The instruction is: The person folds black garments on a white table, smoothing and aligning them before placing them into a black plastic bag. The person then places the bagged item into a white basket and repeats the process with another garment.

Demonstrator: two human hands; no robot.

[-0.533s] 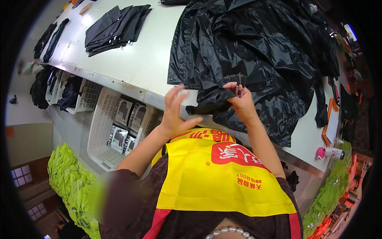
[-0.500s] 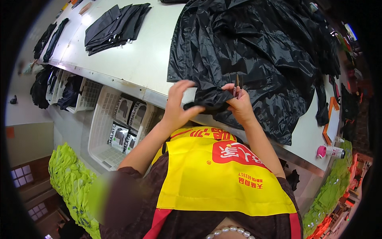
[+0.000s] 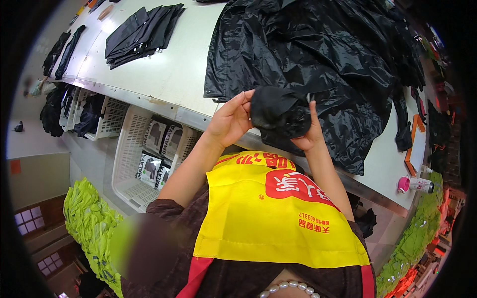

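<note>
Between my hands is the bunched end of a black garment (image 3: 279,111), perhaps a sleeve, with its rounded opening turned up toward me. My left hand (image 3: 231,120) grips its left edge, fingers behind and thumb near the front. On the other side my right hand (image 3: 312,130) has its thumb raised along the fabric and the fingers curled beneath. A small shiny bit shows by that thumb; most of whatever it belongs to is hidden. The rest of the glossy black garment (image 3: 308,49) spreads over the white table (image 3: 189,64) beyond my hands.
A stack of folded black pieces (image 3: 144,35) lies at the far left of the table. Below the table edge stands a white basket (image 3: 124,149) holding flat packages (image 3: 149,166). Lime-green fabric (image 3: 89,223) is heaped at lower left. A pink-lidded bottle (image 3: 420,185) stands at right.
My left hand, spread open before, has closed on the bunched fabric. The fabric has risen and turned its opening toward me. The snips seen in my right hand are now mostly hidden.
</note>
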